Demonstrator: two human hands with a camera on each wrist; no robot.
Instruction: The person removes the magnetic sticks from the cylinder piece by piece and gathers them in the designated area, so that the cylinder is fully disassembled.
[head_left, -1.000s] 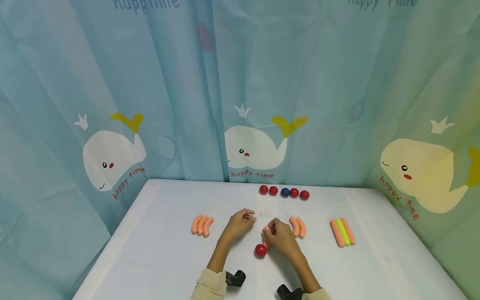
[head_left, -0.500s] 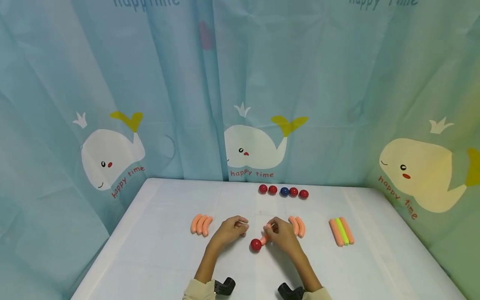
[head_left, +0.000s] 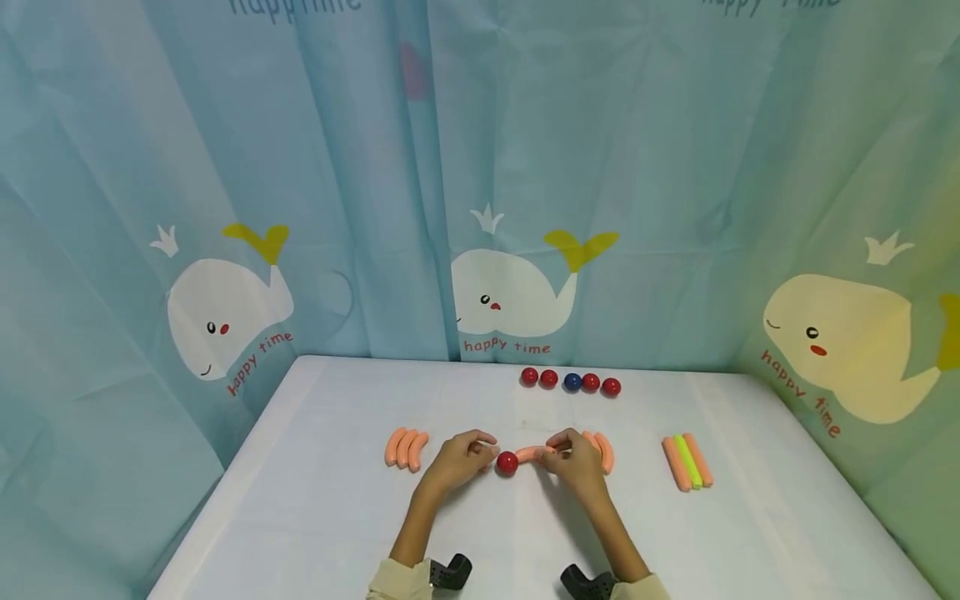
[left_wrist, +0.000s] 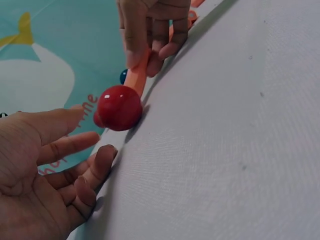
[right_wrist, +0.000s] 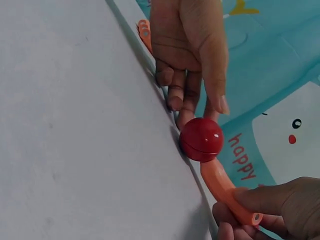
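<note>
In the head view my right hand (head_left: 576, 458) pinches a curved orange tube (head_left: 531, 454) near its right end. At the tube's other end sits a glossy red ball (head_left: 507, 463), and the two look joined. The right wrist view shows a small hole in the free end of the tube (right_wrist: 227, 192). My left hand (head_left: 459, 460) is just left of the ball, with thumb and fingers loosely spread. In the left wrist view this left hand (left_wrist: 55, 170) appears a little apart from the red ball (left_wrist: 120, 107).
Several balls stand in a row at the back edge, red ones (head_left: 549, 379) and a blue ball (head_left: 573, 382). Curved orange tubes (head_left: 407, 450) lie at left, others (head_left: 606, 454) behind my right hand. Straight orange and green sticks (head_left: 687, 462) lie at right on the white table (head_left: 300, 517).
My right hand has swung the orange tube from pointing toward me to nearly sideways, carrying the red ball left and away from me. My left hand moved slightly left and nearer me, then stayed.
</note>
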